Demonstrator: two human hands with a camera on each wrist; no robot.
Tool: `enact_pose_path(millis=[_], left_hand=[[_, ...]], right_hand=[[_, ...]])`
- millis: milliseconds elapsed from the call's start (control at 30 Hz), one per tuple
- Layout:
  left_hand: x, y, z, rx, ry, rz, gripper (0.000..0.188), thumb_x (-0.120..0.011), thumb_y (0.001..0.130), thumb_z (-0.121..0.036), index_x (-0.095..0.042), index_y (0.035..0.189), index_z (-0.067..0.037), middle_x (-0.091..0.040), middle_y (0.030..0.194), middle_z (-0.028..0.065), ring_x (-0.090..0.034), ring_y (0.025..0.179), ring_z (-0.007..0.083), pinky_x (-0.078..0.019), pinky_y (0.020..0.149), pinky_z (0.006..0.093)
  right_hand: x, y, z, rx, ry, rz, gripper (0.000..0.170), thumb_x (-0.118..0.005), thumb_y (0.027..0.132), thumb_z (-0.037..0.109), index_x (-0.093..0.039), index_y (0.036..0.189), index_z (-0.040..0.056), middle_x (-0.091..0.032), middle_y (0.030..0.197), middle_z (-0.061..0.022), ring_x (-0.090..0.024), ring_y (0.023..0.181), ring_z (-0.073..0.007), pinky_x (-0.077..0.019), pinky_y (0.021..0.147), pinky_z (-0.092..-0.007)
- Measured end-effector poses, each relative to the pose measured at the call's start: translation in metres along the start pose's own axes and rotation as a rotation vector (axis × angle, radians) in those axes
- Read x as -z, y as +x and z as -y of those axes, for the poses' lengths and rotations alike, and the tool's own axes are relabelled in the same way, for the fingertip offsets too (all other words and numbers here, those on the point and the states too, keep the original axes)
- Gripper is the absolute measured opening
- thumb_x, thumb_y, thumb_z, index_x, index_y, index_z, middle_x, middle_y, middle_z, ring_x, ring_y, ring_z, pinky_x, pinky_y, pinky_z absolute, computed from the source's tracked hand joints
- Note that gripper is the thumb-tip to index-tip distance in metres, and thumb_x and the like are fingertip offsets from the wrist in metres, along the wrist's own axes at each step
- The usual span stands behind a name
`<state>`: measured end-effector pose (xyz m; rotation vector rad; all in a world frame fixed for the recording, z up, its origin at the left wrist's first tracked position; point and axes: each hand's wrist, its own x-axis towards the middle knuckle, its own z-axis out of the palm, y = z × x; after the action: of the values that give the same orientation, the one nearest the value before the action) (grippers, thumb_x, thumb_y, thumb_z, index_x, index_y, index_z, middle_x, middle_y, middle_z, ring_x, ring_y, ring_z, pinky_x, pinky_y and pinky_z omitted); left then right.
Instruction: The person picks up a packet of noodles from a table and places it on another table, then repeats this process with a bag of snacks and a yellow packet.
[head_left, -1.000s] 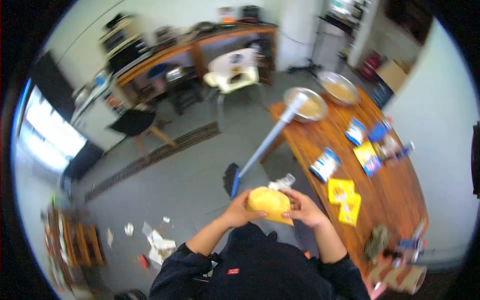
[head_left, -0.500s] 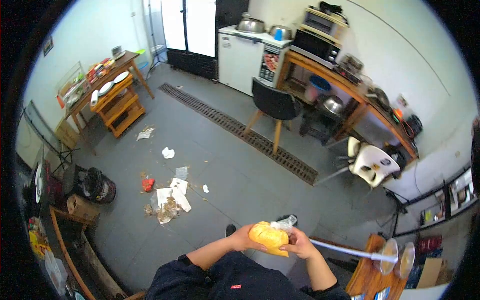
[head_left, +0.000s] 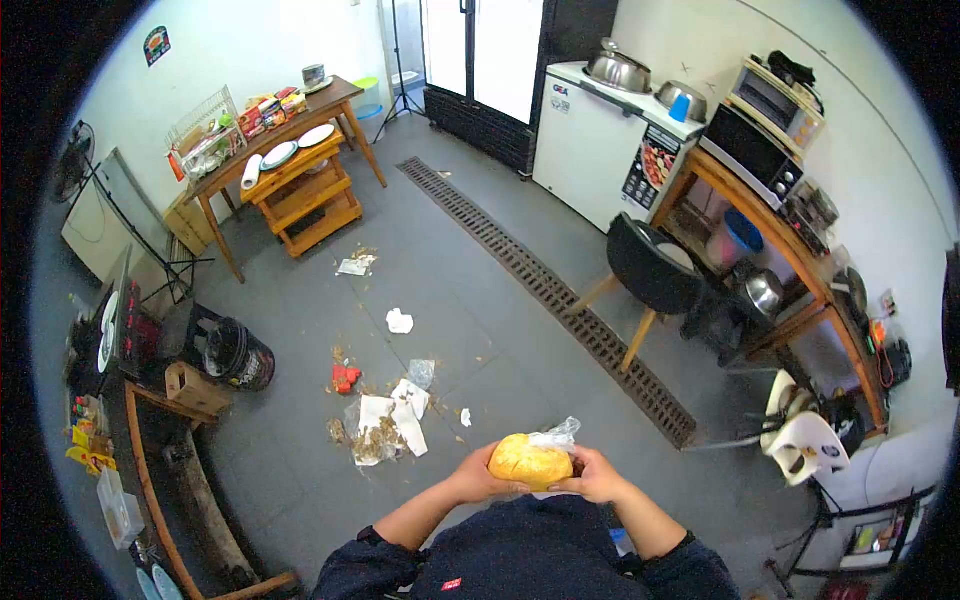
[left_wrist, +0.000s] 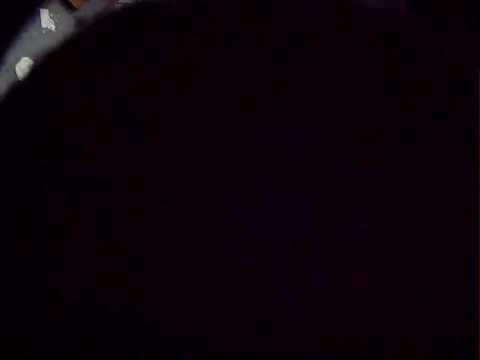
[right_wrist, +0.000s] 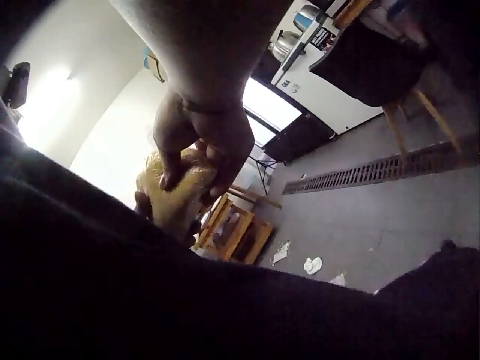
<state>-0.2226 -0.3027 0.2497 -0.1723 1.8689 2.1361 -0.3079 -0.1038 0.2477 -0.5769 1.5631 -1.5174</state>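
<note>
A rounded golden-yellow bagged bun (head_left: 530,462), with crinkled clear plastic (head_left: 556,434) sticking up at its top right, is held in front of the dark sweatshirt. My left hand (head_left: 476,476) grips its left side, thumb along the near face. From the right side my right hand (head_left: 599,476) grips it too, fingers partly hidden behind. The right wrist view shows the right hand (right_wrist: 208,139) from the forearm, its fingers curled on the yellow bun (right_wrist: 171,201). Nearly all of the left wrist view is black.
Paper and scraps (head_left: 385,425) litter the grey floor, with a red wrapper (head_left: 345,377) and crumpled tissue (head_left: 399,321) nearby. A black bucket (head_left: 240,355) stands at left. A floor grate (head_left: 540,285) runs diagonally past a black chair (head_left: 655,265). A wooden rack (head_left: 310,195) holds plates.
The view has swung left, away from the wooden table with bowls and packets and the leaning broom, towards the littered floor. Both hands keep hold of the bagged bun throughout.
</note>
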Motion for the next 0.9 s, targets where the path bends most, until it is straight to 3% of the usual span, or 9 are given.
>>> enact_pose_path(millis=[200,333,433,467,567,600,700,800,900], left_hand=[[0.060,0.114,-0.026,-0.026,0.157,-0.051,0.051,-0.067,0.063,-0.009,-0.044,0.108,-0.002,-0.054,0.098,0.0072,-0.050,0.090,0.0134,-0.0380,0.081,0.0273],[0.093,0.194,-0.064,-0.050,0.125,-0.159,0.037,-0.062,0.068,-0.009,-0.050,0.102,-0.003,-0.057,0.093,0.0074,-0.052,0.086,0.0124,-0.0393,0.078,0.0265],[0.120,0.234,-0.093,-0.043,0.189,-0.276,0.034,-0.061,0.068,-0.008,-0.051,0.100,-0.003,-0.058,0.091,0.0069,-0.053,0.084,0.0120,-0.0405,0.076,0.0261],[0.130,0.245,-0.098,-0.072,0.193,-0.301,0.032,-0.062,0.068,-0.009,-0.052,0.098,-0.003,-0.059,0.088,0.0069,-0.054,0.083,0.0131,-0.0411,0.074,0.0265],[0.160,0.265,-0.108,-0.033,0.370,-0.408,0.031,-0.063,0.067,-0.011,-0.053,0.096,-0.003,-0.059,0.085,0.0076,-0.054,0.081,0.0147,-0.0416,0.074,0.0274],[0.171,0.270,-0.109,-0.038,0.307,-0.420,0.036,-0.065,0.066,-0.014,-0.052,0.097,-0.003,-0.058,0.087,0.0078,-0.054,0.083,0.0153,-0.0410,0.075,0.0279],[0.212,0.281,-0.113,-0.052,0.133,-0.444,0.050,-0.070,0.061,-0.020,-0.047,0.103,-0.003,-0.055,0.093,0.0086,-0.052,0.089,0.0173,-0.0393,0.080,0.0295],[0.256,0.291,-0.130,-0.196,0.321,-0.651,0.067,-0.074,0.056,-0.018,-0.039,0.112,-0.006,-0.051,0.104,0.0062,-0.048,0.095,0.0145,-0.0372,0.083,0.0275],[0.311,0.309,-0.137,-0.159,0.176,-0.771,0.077,-0.077,0.050,-0.018,-0.037,0.114,-0.006,-0.049,0.105,0.0063,-0.046,0.096,0.0146,-0.0370,0.083,0.0277]], right_hand=[[0.102,0.110,0.031,0.001,0.040,-0.030,0.041,-0.063,0.063,-0.002,-0.048,0.101,0.0016,-0.055,0.093,-0.0046,-0.052,0.086,-0.0130,-0.0408,0.078,-0.0284],[0.166,0.195,0.077,-0.024,-0.199,0.073,0.048,-0.068,0.060,0.003,-0.047,0.103,0.0020,-0.055,0.095,-0.0057,-0.051,0.089,-0.0141,-0.0398,0.080,-0.0278],[0.194,0.253,0.127,0.068,-0.379,0.203,0.057,-0.072,0.057,0.009,-0.045,0.107,0.0021,-0.054,0.098,-0.0073,-0.050,0.092,-0.0158,-0.0384,0.082,-0.0289],[0.200,0.271,0.135,0.032,-0.329,0.206,0.063,-0.074,0.054,0.014,-0.044,0.108,0.0017,-0.052,0.101,-0.0085,-0.048,0.095,-0.0168,-0.0367,0.084,-0.0291],[0.201,0.326,0.152,0.182,-0.331,0.256,0.066,-0.074,0.054,0.017,-0.043,0.109,0.0010,-0.051,0.102,-0.0093,-0.047,0.096,-0.0173,-0.0359,0.085,-0.0287],[0.203,0.347,0.154,0.220,-0.509,0.256,0.065,-0.074,0.053,0.016,-0.043,0.108,0.0011,-0.051,0.101,-0.0094,-0.047,0.096,-0.0173,-0.0362,0.084,-0.0286],[0.196,0.407,0.165,0.189,-0.545,0.342,0.065,-0.075,0.051,0.014,-0.044,0.106,-0.0005,-0.052,0.099,-0.0090,-0.049,0.091,-0.0163,-0.0377,0.082,-0.0283],[0.180,0.473,0.174,0.236,-0.663,0.458,0.057,-0.070,0.055,0.014,-0.046,0.105,0.0026,-0.053,0.100,-0.0093,-0.050,0.093,-0.0171,-0.0373,0.083,-0.0268],[0.149,0.546,0.192,0.249,-0.679,0.535,0.056,-0.070,0.056,0.016,-0.047,0.105,0.0029,-0.053,0.100,-0.0089,-0.051,0.092,-0.0167,-0.0372,0.083,-0.0258]])
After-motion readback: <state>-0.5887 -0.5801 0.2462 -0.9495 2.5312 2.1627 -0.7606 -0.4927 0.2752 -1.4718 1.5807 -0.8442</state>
